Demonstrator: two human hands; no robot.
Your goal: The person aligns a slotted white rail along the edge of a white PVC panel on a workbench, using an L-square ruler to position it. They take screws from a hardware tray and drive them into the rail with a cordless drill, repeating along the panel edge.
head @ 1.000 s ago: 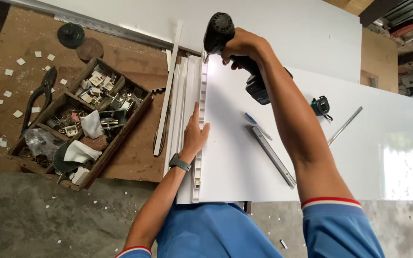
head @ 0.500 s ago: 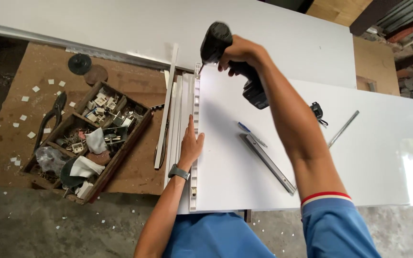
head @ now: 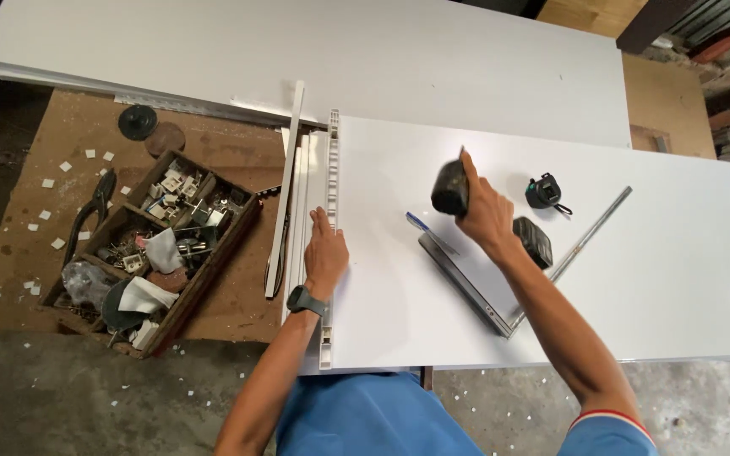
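Note:
My right hand [head: 485, 213] grips a black cordless drill [head: 451, 187] above the middle of a white panel [head: 652, 279]; the drill's battery base [head: 536, 241] shows behind my wrist. My left hand [head: 325, 252], with a dark watch on the wrist, lies flat on the panel's left edge, fingers against a white perforated strip [head: 330, 169] that runs along that edge. Several loose white strips [head: 286, 190] lie just left of it. A blue pen [head: 420, 224] and a metal square [head: 466, 287] rest on the panel beside the drill.
A wooden tray [head: 213, 262] of screws, small fittings and rags sits on the brown bench at left, with pliers [head: 93, 207] and two round discs [head: 138, 122] near it. A small tape measure [head: 544, 191] lies on the panel. Another long white panel [head: 382, 59] lies beyond.
My right hand has brought the drill away from the far end of the perforated strip, down and right over the panel's middle. My left hand stays on the strip.

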